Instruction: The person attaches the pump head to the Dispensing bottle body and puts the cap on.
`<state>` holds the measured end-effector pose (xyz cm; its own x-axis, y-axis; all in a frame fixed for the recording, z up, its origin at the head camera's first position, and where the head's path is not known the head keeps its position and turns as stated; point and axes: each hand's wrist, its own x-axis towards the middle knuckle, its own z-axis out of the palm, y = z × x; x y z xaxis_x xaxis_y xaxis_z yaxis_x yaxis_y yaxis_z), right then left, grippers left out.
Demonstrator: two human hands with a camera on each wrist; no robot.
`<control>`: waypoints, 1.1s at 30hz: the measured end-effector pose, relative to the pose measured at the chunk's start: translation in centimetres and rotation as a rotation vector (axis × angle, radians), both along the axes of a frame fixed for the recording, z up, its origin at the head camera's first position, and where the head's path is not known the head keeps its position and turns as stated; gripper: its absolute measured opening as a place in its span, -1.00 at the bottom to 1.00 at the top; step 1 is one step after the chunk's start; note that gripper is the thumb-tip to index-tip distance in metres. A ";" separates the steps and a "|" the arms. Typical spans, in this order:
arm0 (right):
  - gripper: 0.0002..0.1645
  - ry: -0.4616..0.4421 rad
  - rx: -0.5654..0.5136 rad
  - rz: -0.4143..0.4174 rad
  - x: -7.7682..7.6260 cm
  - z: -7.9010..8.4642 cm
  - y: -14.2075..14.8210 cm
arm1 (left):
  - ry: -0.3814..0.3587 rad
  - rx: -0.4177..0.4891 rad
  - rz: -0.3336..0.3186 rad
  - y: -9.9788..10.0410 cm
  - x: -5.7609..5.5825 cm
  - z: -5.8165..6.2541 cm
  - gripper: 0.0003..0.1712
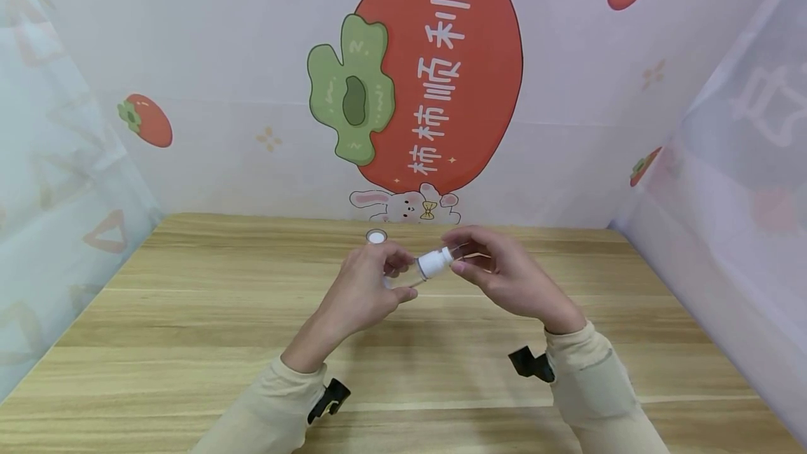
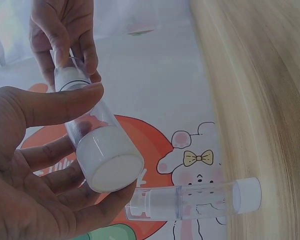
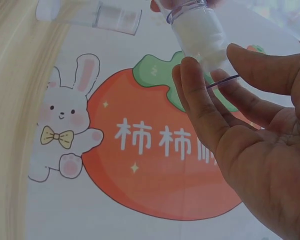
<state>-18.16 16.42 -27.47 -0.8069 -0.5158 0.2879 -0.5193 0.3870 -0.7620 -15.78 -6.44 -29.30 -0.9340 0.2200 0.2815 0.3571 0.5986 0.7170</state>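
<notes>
My left hand (image 1: 362, 293) grips a clear bottle (image 2: 92, 117) around its body, fingers along one side and thumb across the other. The bottle has a white base (image 2: 110, 160) and a white pump collar (image 1: 433, 263), and it is tilted up toward the right. With thumb and fingertips my right hand (image 1: 513, 275) pinches the clear cap (image 1: 459, 251) over the collar end. In the right wrist view the fingers and thumb sit on both sides of that see-through cap (image 3: 221, 75). Behind the left hand a second clear bottle (image 2: 205, 200) with a white base stands upright.
Both hands are above a wood-grain tabletop (image 1: 189, 342). At its far edge rises a pale backdrop (image 1: 221, 174) printed with a large red persimmon and a rabbit. Printed sheets (image 1: 50, 160) hang at the sides. Each sleeve carries a black wrist mount (image 1: 532, 364).
</notes>
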 end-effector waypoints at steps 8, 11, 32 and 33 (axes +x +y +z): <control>-0.60 0.016 -0.014 0.000 0.1 -0.3 -0.3 | 0.009 0.004 -0.004 0.1 0.1 0.0 -0.60; -0.61 0.011 -0.018 -0.013 0.1 -0.3 -0.4 | 0.010 0.001 -0.003 0.1 0.1 0.0 -0.59; -0.63 0.099 -0.037 -0.067 0.4 -0.6 -1.3 | 0.066 -0.024 -0.067 -0.2 -0.1 -0.4 -0.60; -0.64 0.104 -0.038 -0.066 0.4 -0.6 -1.4 | 0.063 -0.023 -0.067 -0.2 -0.1 -0.4 -0.61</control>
